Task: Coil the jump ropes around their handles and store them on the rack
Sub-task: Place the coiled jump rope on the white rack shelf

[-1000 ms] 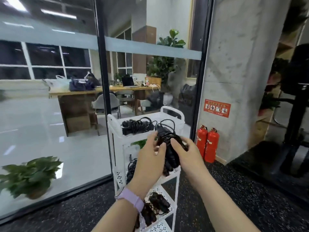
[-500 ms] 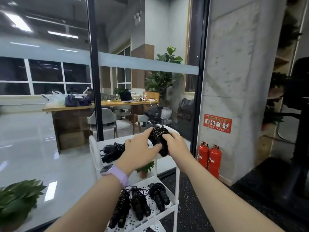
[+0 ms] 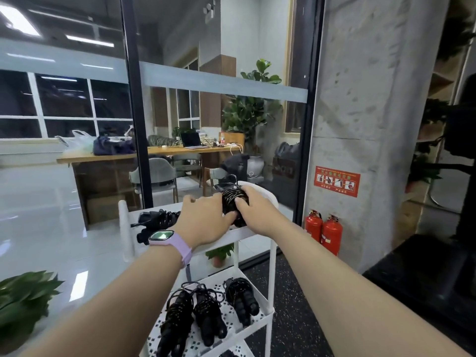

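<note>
A black coiled jump rope (image 3: 231,199) sits over the top shelf of the white rack (image 3: 270,256), held between both hands. My right hand (image 3: 253,211) wraps around its right side. My left hand (image 3: 204,221), with a lilac watch on the wrist, grips its left side with the thumb against the coil. Another coiled rope (image 3: 157,220) lies on the top shelf to the left. Three coiled ropes (image 3: 206,313) lie side by side on the middle shelf below.
A glass wall with a black frame (image 3: 132,124) stands right behind the rack. Two red fire extinguishers (image 3: 324,231) stand by the concrete pillar (image 3: 360,99) on the right. A potted plant (image 3: 23,302) sits at lower left. Dark speckled floor lies to the right of the rack.
Both hands have carried the coiled rope up from in front of the rack to its top shelf. The view has risen, so the middle shelf now shows below.
</note>
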`<state>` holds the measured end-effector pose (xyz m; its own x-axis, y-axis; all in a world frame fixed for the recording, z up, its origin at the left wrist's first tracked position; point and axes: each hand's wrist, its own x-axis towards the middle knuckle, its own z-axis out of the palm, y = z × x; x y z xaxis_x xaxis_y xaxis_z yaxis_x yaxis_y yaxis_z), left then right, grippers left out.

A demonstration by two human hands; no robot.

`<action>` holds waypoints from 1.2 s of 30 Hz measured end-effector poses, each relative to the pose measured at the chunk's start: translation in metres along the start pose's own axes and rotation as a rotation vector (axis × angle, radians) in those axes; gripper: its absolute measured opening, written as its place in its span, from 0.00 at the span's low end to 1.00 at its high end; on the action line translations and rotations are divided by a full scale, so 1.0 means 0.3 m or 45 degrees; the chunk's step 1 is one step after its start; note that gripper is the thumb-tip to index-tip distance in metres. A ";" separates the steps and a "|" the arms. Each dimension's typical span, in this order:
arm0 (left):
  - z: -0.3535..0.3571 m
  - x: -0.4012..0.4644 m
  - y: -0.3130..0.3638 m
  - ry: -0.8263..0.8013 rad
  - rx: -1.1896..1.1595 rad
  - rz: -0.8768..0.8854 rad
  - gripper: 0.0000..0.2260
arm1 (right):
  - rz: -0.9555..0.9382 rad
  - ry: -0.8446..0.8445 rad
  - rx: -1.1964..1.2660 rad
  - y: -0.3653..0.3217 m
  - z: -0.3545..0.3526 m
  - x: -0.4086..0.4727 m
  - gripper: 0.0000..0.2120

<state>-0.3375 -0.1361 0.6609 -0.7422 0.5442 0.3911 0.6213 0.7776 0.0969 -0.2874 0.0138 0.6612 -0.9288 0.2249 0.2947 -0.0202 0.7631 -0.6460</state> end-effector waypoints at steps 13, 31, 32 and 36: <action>0.018 -0.115 0.066 0.118 0.374 0.073 0.17 | -0.101 0.043 -0.212 0.030 -0.025 -0.113 0.14; 0.155 -0.502 0.832 0.194 -0.270 0.496 0.10 | 0.161 0.294 -0.263 0.396 -0.402 -0.919 0.15; 0.194 -0.545 0.886 0.137 -0.347 0.508 0.08 | 0.196 0.335 -0.273 0.442 -0.417 -0.999 0.14; 0.380 -0.731 1.068 -0.012 -0.510 0.492 0.07 | 0.394 0.441 -0.300 0.647 -0.435 -1.308 0.13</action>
<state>-0.0043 0.0295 0.5017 -0.4427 0.7703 0.4590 0.8942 0.3413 0.2896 0.1214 0.1527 0.5123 -0.7004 0.6182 0.3566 0.3566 0.7360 -0.5755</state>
